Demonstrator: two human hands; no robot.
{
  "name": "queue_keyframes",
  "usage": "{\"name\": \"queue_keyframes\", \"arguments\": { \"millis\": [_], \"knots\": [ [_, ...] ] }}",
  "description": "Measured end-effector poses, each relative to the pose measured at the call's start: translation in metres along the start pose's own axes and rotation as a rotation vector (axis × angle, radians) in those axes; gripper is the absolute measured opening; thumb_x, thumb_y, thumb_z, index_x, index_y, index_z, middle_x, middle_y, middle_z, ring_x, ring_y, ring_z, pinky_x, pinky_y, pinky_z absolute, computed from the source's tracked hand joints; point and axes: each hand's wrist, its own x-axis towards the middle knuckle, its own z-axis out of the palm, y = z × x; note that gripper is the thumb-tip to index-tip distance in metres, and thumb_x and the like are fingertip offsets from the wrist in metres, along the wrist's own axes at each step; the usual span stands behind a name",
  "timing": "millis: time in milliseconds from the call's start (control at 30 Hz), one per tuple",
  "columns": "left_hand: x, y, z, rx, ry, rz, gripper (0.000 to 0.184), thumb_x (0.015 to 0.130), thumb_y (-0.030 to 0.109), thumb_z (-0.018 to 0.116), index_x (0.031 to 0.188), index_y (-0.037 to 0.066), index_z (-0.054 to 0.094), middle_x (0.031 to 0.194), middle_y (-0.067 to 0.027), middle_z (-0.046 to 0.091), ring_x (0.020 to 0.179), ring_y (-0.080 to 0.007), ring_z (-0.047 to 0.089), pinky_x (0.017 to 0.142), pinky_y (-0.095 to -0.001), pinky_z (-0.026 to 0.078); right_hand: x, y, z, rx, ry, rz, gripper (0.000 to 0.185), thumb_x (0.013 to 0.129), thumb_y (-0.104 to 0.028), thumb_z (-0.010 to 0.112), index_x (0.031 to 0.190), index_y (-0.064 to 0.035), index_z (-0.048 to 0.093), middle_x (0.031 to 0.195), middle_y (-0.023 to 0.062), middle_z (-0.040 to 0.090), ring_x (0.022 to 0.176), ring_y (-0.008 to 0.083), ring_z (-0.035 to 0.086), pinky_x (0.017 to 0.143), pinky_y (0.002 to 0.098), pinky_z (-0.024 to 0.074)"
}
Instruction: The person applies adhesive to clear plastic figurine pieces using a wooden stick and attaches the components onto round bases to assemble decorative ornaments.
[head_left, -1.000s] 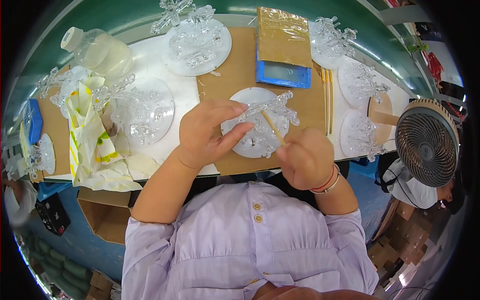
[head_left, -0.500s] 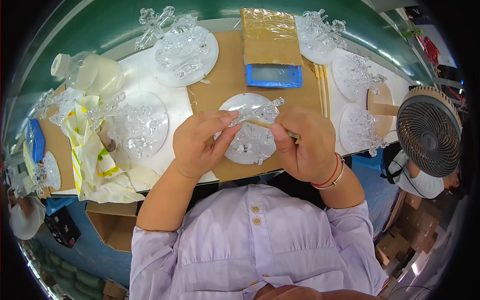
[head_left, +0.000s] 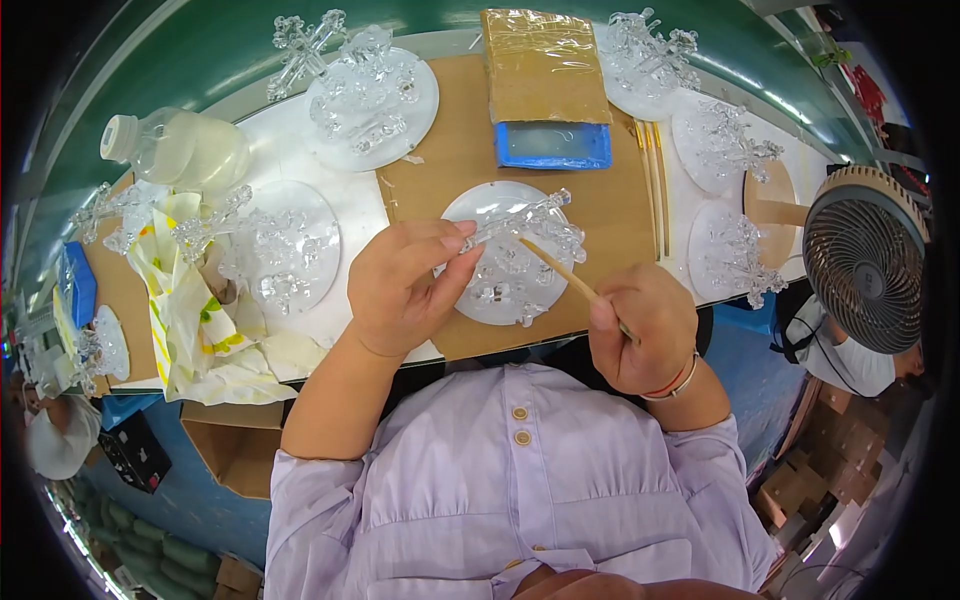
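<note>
Cardboard, a flat brown sheet point(head_left: 610, 220), covered the middle of the white surface point(head_left: 362, 195), reaching its near edge. On it, by that edge, sat a round white base with clear plastic branching pieces point(head_left: 500, 292). The left hand point(head_left: 405, 285) pinched a clear, knobbly plastic rod point(head_left: 535, 215) between thumb and fingertips above the base; the right hand point(head_left: 640, 325) was closed around a thin wooden stick point(head_left: 560, 267), its tip pointing at the rod.

Toward the far edge stood a blue plastic tray point(head_left: 553, 163), partly under a tape-wrapped cardboard piece point(head_left: 545, 60). Further clear ornaments on round bases point(head_left: 385, 85) stood toward both ends; a squat clear bottle with a white lid point(head_left: 190, 150) lay near the far left corner, and a black-and-beige round fan point(head_left: 865, 265) stood at the right end. Blue floor point(head_left: 190, 490) and an open brown carton point(head_left: 230, 450) showed below the near edge.

The right hand's curled fingers hid the stick's rear end. Whether its tip touched the rod could not be told. The fan partly covered someone in white point(head_left: 845, 350).
</note>
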Motion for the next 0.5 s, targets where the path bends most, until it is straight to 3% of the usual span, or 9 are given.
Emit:
{"name": "queue_keyframes", "arguments": {
  "millis": [167,333,433,500],
  "knots": [
    [-0.001,0.0,0.001,0.011,0.016,-0.001,0.04,0.074,-0.015,0.068,0.106,0.003,0.051,0.088,-0.0158,0.063,0.085,-0.0259,0.067,0.072,-0.0313,0.053,-0.019,0.0,-0.005,0.025,0.07,0.099,0.012,0.084,-0.001,0.058,0.078,-0.0025,0.048,0.07,0.0134,0.058,0.052,0.0268,0.052,0.046,0.0331,0.0407],
    [0.001,-0.001,0.005,0.031,0.08,0.014,0.037,0.069,-0.008,0.075,0.098,0.004,0.055,0.086,-0.0128,0.068,0.076,-0.023,0.067,0.063,-0.0291,0.054,-0.019,0.007,0.001,0.054,-0.006,-0.023,0.021,0.084,-0.004,0.059,0.067,-0.0032,0.046,0.071,0.0119,0.058,0.051,0.0262,0.05,0.046,0.0342,0.0405],
    [0.001,-0.003,0.004,0.012,0.088,0.021,0.038,0.069,-0.009,0.075,0.099,0.004,0.055,0.085,-0.0134,0.068,0.075,-0.0235,0.068,0.063,-0.0295,0.054,-0.021,0.013,0.004,0.073,-0.001,-0.109,0.021,0.077,-0.002,0.069,0.081,-0.0013,0.049,0.072,0.0114,0.056,0.051,0.0241,0.049,0.045,0.0339,0.0401],
    [0.001,-0.003,0.003,0.003,0.093,0.021,0.038,0.069,-0.01,0.074,0.099,0.004,0.055,0.084,-0.0136,0.067,0.075,-0.0237,0.068,0.063,-0.0297,0.054,-0.022,0.014,0.005,0.069,0.017,-0.103,0.021,0.078,-0.002,0.069,0.08,-0.0019,0.048,0.071,0.011,0.056,0.051,0.0239,0.049,0.045,0.0338,0.0401]
  ]
}}
